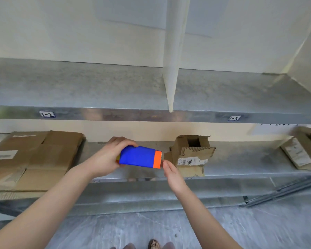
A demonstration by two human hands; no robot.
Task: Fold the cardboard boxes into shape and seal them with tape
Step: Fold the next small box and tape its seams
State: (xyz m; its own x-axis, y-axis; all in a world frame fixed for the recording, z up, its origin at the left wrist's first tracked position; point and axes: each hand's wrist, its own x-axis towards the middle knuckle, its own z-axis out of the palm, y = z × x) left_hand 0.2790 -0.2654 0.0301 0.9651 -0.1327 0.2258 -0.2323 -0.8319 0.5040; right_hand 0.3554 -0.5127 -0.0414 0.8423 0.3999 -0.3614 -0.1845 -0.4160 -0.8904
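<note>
My left hand (108, 157) grips a blue tape dispenser (138, 157) with an orange toothed end, held level in front of the lower metal shelf. My right hand (171, 172) pinches at the dispenser's orange end, where the tape comes out; the tape itself is too thin to see. Just to the right, a small cardboard box (192, 153) lies on the shelf with its flaps loose, a dark opening on top and a printed label on its front. My right fingers are close to its left flap.
A stack of flattened cardboard (34, 159) lies on the lower shelf (241, 159) at the left. Another flat box with a label (302, 151) leans at the far right. The upper shelf (97, 87) has a white divider (172, 69). Grey floor lies below.
</note>
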